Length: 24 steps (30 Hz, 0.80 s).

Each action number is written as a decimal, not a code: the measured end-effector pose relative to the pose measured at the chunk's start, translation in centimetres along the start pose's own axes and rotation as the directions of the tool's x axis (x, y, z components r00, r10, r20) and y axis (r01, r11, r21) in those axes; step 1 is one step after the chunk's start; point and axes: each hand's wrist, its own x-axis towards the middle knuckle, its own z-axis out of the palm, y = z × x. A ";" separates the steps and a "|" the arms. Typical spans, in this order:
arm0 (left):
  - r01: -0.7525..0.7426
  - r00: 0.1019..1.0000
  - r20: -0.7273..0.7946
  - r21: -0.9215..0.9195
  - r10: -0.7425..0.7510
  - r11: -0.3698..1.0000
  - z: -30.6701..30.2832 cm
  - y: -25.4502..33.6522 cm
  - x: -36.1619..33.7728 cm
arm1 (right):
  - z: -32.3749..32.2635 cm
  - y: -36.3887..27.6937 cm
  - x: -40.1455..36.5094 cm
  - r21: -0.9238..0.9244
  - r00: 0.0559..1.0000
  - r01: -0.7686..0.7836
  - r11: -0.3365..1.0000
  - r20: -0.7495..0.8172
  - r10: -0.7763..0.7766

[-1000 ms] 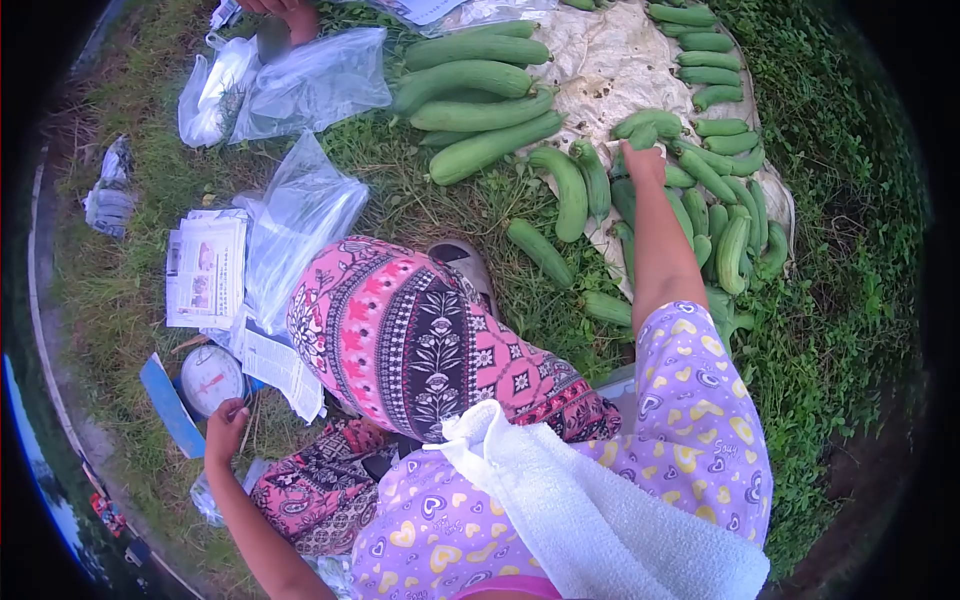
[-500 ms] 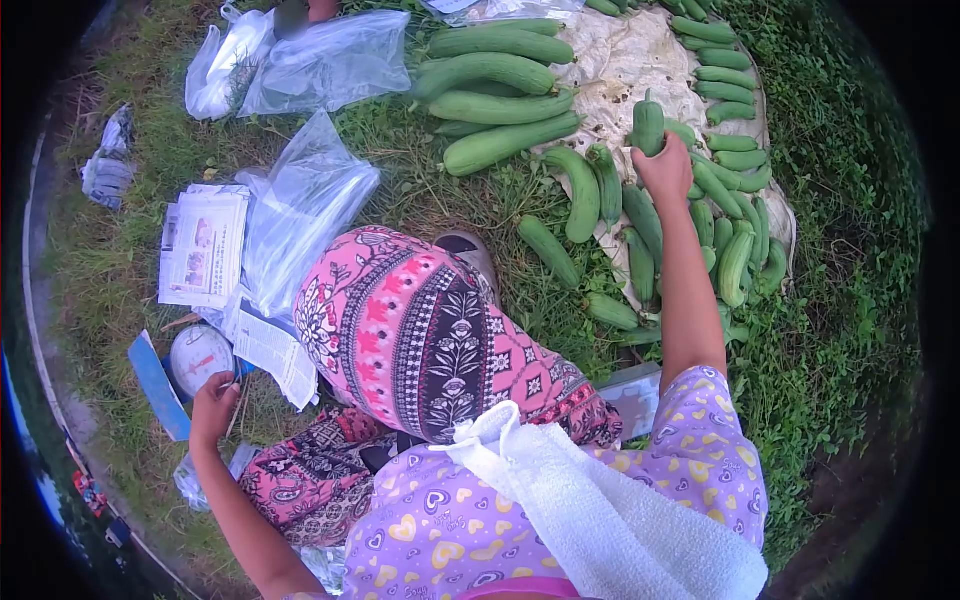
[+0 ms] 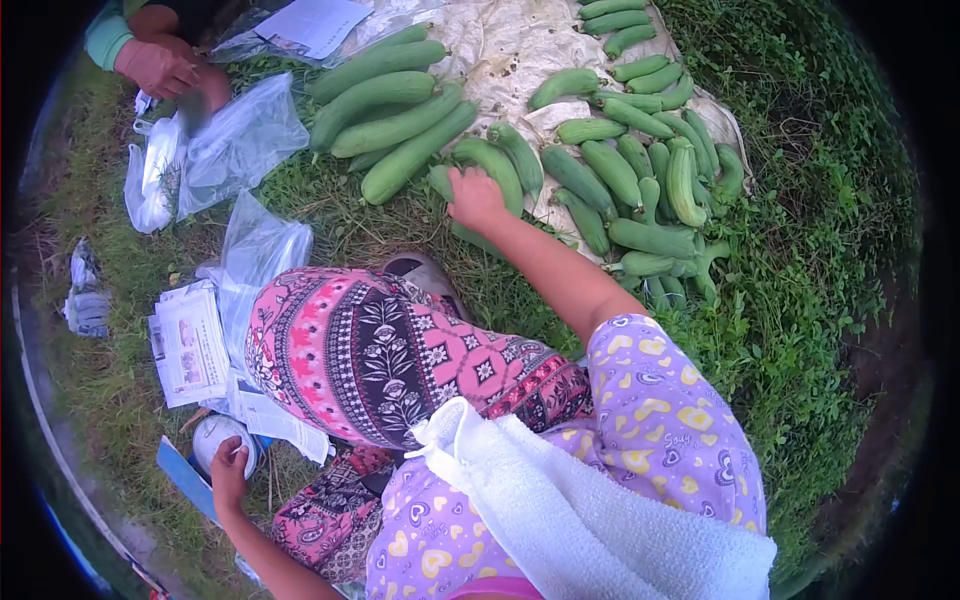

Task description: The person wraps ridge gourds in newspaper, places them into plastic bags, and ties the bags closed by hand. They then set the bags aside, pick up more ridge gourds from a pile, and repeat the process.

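My right hand [image 3: 478,198] is closed around one end of a green loofah gourd [image 3: 440,182], mostly hidden by my fingers. Beside it, a curved loofah lies at the edge of the cloth, and a row of long loofahs [image 3: 400,120] rests on the grass just beyond. My left hand [image 3: 229,475] is pinched over a round tin with a pale lid [image 3: 212,436]. A small whitish bit shows at its fingertips, too small to name. Next to the tin stands a blue board [image 3: 186,482].
More loofahs [image 3: 610,170] lie on a pale cloth [image 3: 500,50] at the right. Folded newspapers [image 3: 190,345] and clear plastic bags [image 3: 262,240] lie left of my knee. Another person's hand [image 3: 160,68] is at the upper left, near white bags [image 3: 152,180].
My right hand has carried the loofah left from the cloth to the grass edge, tilting it lower. My left hand stays by the tin. The view has shifted, and another person's hand now shows.
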 end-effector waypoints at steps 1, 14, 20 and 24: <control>0.006 1.000 0.006 -0.001 -0.006 1.000 0.1 0.0 0.1 | -0.5 0.1 0.0 -0.033 1.000 0.015 0.999 0.007 -0.015; -0.006 1.000 0.009 0.007 0.006 1.000 -0.2 2.6 -0.2 | -15.9 26.1 -10.3 0.141 0.499 -0.781 0.609 -0.446 0.743; -0.037 0.999 -0.033 0.012 0.037 0.999 -0.4 3.7 -0.5 | -13.7 31.2 -14.1 -0.138 0.609 -0.793 0.594 -0.227 0.760; -0.057 0.996 -0.067 -0.001 0.057 0.998 -0.6 3.0 -0.9 | -15.3 27.1 -11.8 0.060 0.572 -0.774 0.630 -0.362 0.736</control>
